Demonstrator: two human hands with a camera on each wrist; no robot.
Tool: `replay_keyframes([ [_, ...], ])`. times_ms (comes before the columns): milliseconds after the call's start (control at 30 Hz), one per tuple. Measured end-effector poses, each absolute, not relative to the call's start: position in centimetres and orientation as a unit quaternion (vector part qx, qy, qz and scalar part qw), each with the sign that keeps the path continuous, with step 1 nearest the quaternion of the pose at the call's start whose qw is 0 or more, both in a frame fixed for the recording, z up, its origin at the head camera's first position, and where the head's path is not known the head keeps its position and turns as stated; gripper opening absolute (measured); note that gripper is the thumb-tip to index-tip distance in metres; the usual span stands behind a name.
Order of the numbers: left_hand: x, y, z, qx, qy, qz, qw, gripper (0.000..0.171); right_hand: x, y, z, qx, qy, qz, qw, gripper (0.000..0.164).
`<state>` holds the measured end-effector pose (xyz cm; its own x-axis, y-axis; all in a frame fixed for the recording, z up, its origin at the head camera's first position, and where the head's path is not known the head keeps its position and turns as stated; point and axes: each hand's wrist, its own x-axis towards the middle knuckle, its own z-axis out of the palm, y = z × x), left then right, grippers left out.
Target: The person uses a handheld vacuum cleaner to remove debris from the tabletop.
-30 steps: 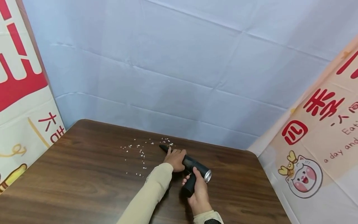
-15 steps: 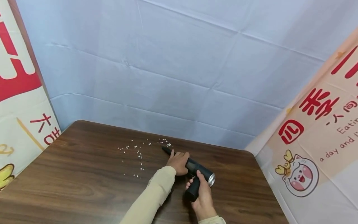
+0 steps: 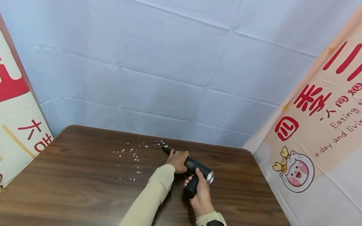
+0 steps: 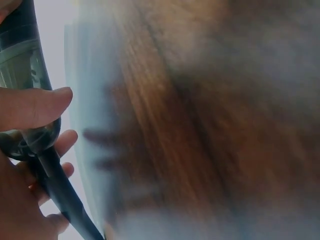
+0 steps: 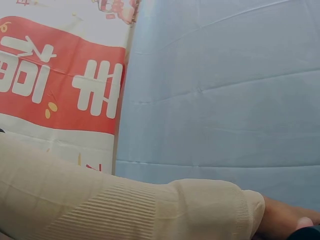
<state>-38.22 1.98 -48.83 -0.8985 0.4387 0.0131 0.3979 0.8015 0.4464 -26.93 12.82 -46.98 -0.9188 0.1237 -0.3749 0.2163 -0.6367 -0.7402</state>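
Both hands hold a black handheld vacuum cleaner (image 3: 202, 169) over the brown tabletop. Its narrow nozzle (image 3: 165, 149) points to the far left, the tip at a cluster of white scraps (image 3: 161, 142). My left hand (image 3: 178, 161) grips the front of the vacuum; in the left wrist view the thumb (image 4: 37, 107) lies across its clear section, with other fingers on the far side. Around the black handle (image 3: 191, 187) curls my right hand (image 3: 202, 191). The right wrist view shows mostly sleeve, with a bit of the left hand (image 5: 282, 217) and the dark vacuum at the lower right corner.
More white scraps (image 3: 138, 172) lie scattered left of the nozzle. The wooden table (image 3: 70, 175) ends at a pale blue cloth backdrop (image 3: 169, 78). Printed banners (image 3: 325, 125) hang on both sides.
The camera view has turned slightly to the right. Against the tabletop, the vacuum and both hands have shifted a little to the right along the far scraps. Both grips stay the same.
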Motion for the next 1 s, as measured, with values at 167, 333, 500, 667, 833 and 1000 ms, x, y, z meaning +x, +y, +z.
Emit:
replay_keyframes([
  [167,-38.7,2.2,-49.0,0.224,0.946,0.231,0.044,0.046,-27.2,12.9,-46.8,0.202,0.416,-0.886,0.021,0.037],
  [333,-39.1,2.6,-48.9,0.225,0.945,0.234,0.043,0.046,-27.4,13.0,-46.8,0.203,0.412,-0.888,0.016,0.037],
  [500,-39.5,3.1,-49.2,0.227,0.945,0.232,0.042,0.046,-27.4,13.3,-46.9,0.204,0.413,-0.888,0.01,0.036],
  [667,-39.3,3.7,-49.7,0.225,0.949,0.219,0.031,0.048,-27.1,14.0,-46.9,0.207,0.425,-0.881,0.019,0.037],
  [833,-38.0,4.9,-49.2,0.226,0.951,0.208,0.024,0.05,-26.3,15.7,-46.7,0.21,0.439,-0.873,0.033,0.034],
  [1000,-37.0,5.5,-48.6,0.221,0.953,0.203,0.032,0.051,-25.8,16.9,-46.5,0.204,0.435,-0.875,0.059,0.032],
])
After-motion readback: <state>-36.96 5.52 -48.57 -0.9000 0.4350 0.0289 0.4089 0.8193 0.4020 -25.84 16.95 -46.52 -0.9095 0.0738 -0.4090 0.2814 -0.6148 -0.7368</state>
